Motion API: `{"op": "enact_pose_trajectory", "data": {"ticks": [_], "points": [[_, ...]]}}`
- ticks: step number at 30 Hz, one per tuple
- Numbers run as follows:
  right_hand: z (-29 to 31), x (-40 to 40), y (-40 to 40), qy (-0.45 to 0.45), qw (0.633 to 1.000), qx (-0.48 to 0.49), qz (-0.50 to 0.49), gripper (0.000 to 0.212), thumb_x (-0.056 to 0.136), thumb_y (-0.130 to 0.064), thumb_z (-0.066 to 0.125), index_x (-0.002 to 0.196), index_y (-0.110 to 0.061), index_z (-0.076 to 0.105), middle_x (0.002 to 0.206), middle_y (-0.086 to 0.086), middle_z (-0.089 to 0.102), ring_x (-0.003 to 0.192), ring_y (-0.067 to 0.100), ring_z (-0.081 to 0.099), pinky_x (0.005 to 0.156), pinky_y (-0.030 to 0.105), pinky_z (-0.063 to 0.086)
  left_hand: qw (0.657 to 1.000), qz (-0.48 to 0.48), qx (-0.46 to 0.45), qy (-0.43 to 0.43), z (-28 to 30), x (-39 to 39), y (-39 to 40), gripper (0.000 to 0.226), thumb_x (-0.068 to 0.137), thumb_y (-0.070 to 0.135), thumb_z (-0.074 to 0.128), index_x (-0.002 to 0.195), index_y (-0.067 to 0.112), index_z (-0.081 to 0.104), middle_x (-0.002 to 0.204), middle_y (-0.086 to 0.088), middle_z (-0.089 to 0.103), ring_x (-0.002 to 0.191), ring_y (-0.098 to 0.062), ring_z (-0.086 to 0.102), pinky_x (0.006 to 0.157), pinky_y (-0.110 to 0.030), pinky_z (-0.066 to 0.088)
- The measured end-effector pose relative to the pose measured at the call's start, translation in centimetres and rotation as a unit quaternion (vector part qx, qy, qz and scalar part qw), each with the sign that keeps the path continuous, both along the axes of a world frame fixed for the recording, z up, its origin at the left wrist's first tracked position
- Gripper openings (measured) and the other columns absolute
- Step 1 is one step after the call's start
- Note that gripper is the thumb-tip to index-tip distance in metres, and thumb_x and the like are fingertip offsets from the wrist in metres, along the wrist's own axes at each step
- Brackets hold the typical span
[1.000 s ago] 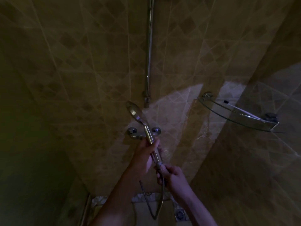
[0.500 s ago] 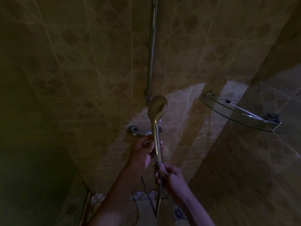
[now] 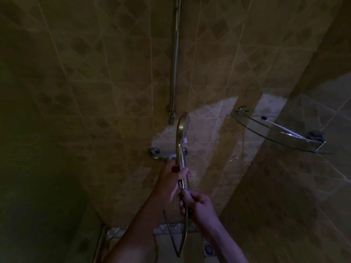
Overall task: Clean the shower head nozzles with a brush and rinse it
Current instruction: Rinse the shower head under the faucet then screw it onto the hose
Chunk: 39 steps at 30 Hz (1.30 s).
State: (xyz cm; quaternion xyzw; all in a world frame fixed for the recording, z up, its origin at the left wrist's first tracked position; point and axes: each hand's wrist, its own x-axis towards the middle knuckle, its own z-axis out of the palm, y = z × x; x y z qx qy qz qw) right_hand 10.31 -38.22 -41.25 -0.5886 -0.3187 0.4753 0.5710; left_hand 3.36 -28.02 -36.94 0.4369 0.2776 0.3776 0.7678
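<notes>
A chrome hand-held shower head [image 3: 182, 130] stands upright in front of the tiled wall, its nozzle face turned to the right, seen edge-on. My left hand [image 3: 171, 175] grips the middle of its handle. My right hand [image 3: 197, 204] holds the bottom of the handle where the metal hose [image 3: 182, 238] joins; the hose loops down below my hands. I see no brush; the scene is very dark.
The wall mixer tap [image 3: 163, 155] sits just behind the handle. A vertical chrome slide rail [image 3: 175, 59] rises above it. A glass corner shelf [image 3: 281, 133] sticks out at the right. A floor drain [image 3: 209, 248] lies below.
The shower head swung from leaning left to upright, and its face has rotated toward the right. Both hands kept their grip on the handle.
</notes>
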Motion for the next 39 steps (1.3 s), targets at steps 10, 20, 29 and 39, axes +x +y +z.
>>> {"op": "enact_pose_trajectory", "data": {"ticks": [10, 20, 29, 39], "points": [[0.7, 0.7, 0.0, -0.009, 1.0, 0.007, 0.001, 0.025, 0.098, -0.018, 0.051, 0.08, -0.01, 0.066, 0.067, 0.006, 0.057, 0.058, 0.015, 0.048, 0.057, 0.026, 0.036, 0.989, -0.039, -0.09, -0.108, 0.4, -0.1, 0.1, 0.034, 0.098, 0.018, 0.039, 0.127, 0.001, 0.047, 0.099, -0.027, 0.068, 0.088, -0.035, 0.069, 0.081, -0.043, 0.052], [0.6, 0.6, -0.3, -0.013, 1.0, -0.02, -0.008, 0.026, 0.099, -0.015, 0.05, 0.079, -0.007, 0.065, 0.064, 0.005, 0.056, 0.055, 0.013, 0.047, 0.053, 0.023, 0.037, 1.0, 0.006, 0.004, -0.029, -0.3, -0.4, 0.5, 0.026, 0.088, -0.008, 0.053, 0.112, -0.003, 0.06, 0.086, -0.004, 0.06, 0.082, -0.013, 0.055, 0.077, -0.027, 0.043], [1.2, 0.2, -0.4, 0.011, 1.0, -0.009, 0.0, 0.027, 0.099, -0.017, 0.05, 0.077, -0.007, 0.063, 0.068, 0.016, 0.051, 0.055, 0.017, 0.044, 0.053, 0.027, 0.033, 0.994, -0.007, -0.059, -0.087, -0.3, -0.3, 0.8, 0.02, 0.092, -0.004, 0.048, 0.109, -0.002, 0.058, 0.092, -0.023, 0.067, 0.077, -0.029, 0.069, 0.079, -0.043, 0.055], [1.3, 0.5, -0.5, 0.027, 1.0, -0.003, 0.003, 0.03, 0.098, -0.016, 0.05, 0.073, -0.007, 0.063, 0.068, 0.016, 0.051, 0.055, 0.019, 0.043, 0.055, 0.03, 0.029, 1.0, 0.017, 0.024, -0.004, -0.3, 0.9, 0.4, 0.026, 0.084, 0.0, 0.067, 0.108, -0.004, 0.06, 0.08, -0.012, 0.055, 0.066, -0.015, 0.058, 0.061, -0.026, 0.052]]}}
